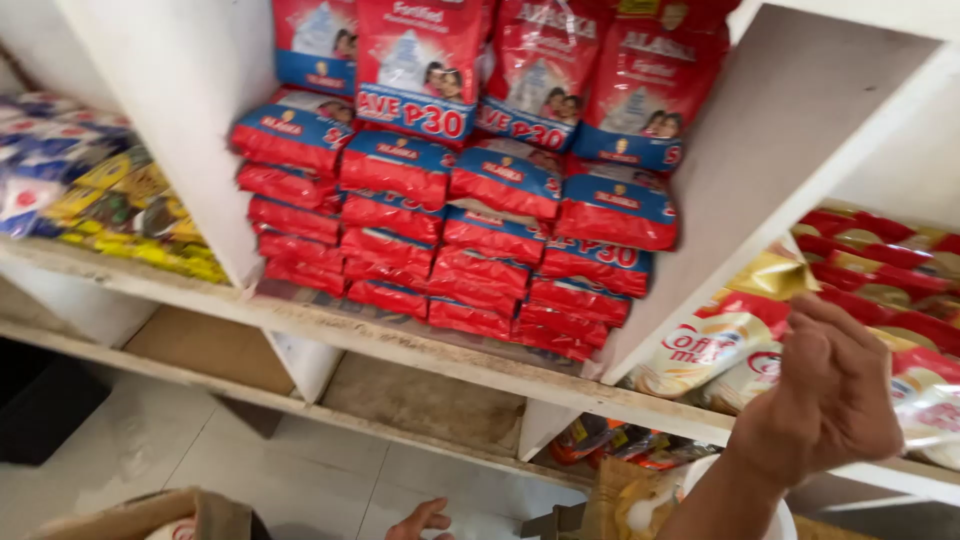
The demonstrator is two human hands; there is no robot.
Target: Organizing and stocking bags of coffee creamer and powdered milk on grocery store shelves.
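Item one: my right hand (830,395), raised at the right compartment of the white wooden shelf (440,352), fingers pinched on the gold-topped cream and red creamer pouch (720,335) lying among similar packs. Item two: my left hand (420,520), low at the frame's bottom edge, only fingertips showing; grip I cannot tell. Item three: stacked red and blue foil milk-powder pouches (470,220), centre compartment. Item four: brown cardboard box (150,515), bottom left, on the floor.
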